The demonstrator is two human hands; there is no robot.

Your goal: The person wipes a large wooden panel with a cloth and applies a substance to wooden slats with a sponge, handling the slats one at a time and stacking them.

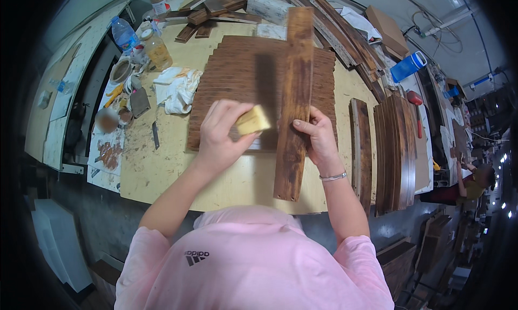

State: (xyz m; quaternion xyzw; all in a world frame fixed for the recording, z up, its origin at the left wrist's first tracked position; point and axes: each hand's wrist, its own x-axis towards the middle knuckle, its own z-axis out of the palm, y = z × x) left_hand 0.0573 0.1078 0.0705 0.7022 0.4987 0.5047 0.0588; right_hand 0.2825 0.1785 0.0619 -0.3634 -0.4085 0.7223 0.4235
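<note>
My left hand (217, 133) grips a small pale-yellow block, seemingly a sponge (252, 120), between thumb and fingers, left of the board and apart from it. A long dark-brown wooden board (295, 78) with a mottled stained face is held up in my right hand (322, 136). The thumb presses on its face near the right edge, while the other fingers go behind it. Beneath both hands lies a broad layer of brown slats (232, 75) side by side, with the raised board's shadow across it.
Stained boards (398, 148) stand in a row at the right, and more planks (340, 32) lie at the far side. A stained white cloth (175, 88), a glass jar (156, 51) and a water bottle (124, 34) are at the left. A blue bottle (408, 67) lies far right.
</note>
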